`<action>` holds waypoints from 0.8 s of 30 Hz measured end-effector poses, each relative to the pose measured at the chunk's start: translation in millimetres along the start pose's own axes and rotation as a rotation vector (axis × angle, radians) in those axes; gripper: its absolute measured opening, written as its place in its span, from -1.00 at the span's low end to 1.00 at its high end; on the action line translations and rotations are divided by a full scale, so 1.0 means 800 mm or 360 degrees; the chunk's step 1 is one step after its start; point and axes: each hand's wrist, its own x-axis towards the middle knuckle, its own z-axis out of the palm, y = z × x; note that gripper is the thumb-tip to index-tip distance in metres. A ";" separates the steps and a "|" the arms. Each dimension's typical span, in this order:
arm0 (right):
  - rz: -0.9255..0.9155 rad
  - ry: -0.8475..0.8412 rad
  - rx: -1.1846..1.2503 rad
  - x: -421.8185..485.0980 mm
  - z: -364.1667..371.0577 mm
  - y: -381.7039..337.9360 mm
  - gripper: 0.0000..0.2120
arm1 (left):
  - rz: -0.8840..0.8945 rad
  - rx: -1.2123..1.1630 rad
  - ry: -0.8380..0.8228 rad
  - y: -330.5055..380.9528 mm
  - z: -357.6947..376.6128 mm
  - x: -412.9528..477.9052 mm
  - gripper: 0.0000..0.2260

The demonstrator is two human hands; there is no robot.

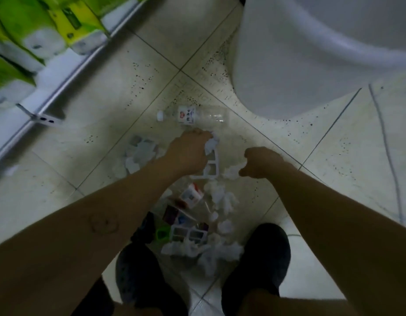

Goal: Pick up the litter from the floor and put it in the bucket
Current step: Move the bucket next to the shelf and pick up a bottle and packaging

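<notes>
White all over, lol. Gripping a crumpled tissue with the left hand, fingers curled tight round it, just below the clear bottle lying on the tiles. Pinching another tissue wad in the curled right hand, beside a plastic frame. Plus more litter between the shoes, and the bucket up on the right.

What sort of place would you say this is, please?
Probably a shop aisle or storeroom: green packs of paper rolls line a low white shelf beside a tiled floor, where litter lies near a white bucket.
</notes>
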 end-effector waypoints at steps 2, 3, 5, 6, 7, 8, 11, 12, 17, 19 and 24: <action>0.0087 -0.0045 -0.0050 0.028 0.010 0.006 -0.37 | 0.0154 0.0140 0.0012 -0.005 0.029 0.027 -0.52; 0.0104 -0.0059 -0.0084 0.040 0.014 0.009 -0.34 | 0.0182 0.0215 0.0049 -0.008 0.041 0.038 -0.53; 0.0107 -0.0074 -0.0174 0.057 0.023 0.013 -0.30 | 0.0200 0.0383 0.0136 -0.016 0.062 0.059 -0.58; 0.0110 -0.0050 -0.0218 0.061 0.031 0.014 -0.30 | 0.0203 0.0471 0.0172 -0.019 0.070 0.066 -0.60; 0.0109 -0.0002 -0.0248 0.063 0.042 0.015 -0.29 | 0.0202 0.0535 0.0211 -0.022 0.078 0.074 -0.63; 0.0103 0.0062 -0.0254 0.064 0.053 0.016 -0.28 | 0.0197 0.0552 0.0252 -0.024 0.083 0.079 -0.64; 0.0087 0.0286 -0.0139 0.060 0.082 0.018 -0.18 | 0.0102 0.0301 0.0334 -0.028 0.094 0.084 -0.56; 0.0097 0.0335 -0.0085 0.057 0.088 0.017 -0.15 | 0.0035 0.0179 0.0345 -0.031 0.093 0.081 -0.49; 0.0056 0.0402 -0.0098 0.046 0.088 -0.003 -0.31 | -0.0063 0.0047 0.0318 -0.060 0.085 0.053 -0.56; 0.0031 0.0395 -0.0096 0.046 0.081 -0.006 -0.42 | -0.0090 0.0127 0.0412 -0.065 0.085 0.045 -0.57; 0.0077 0.0336 -0.0132 0.044 0.062 -0.008 -0.73 | -0.0183 0.0012 0.0327 -0.052 0.090 0.042 -0.53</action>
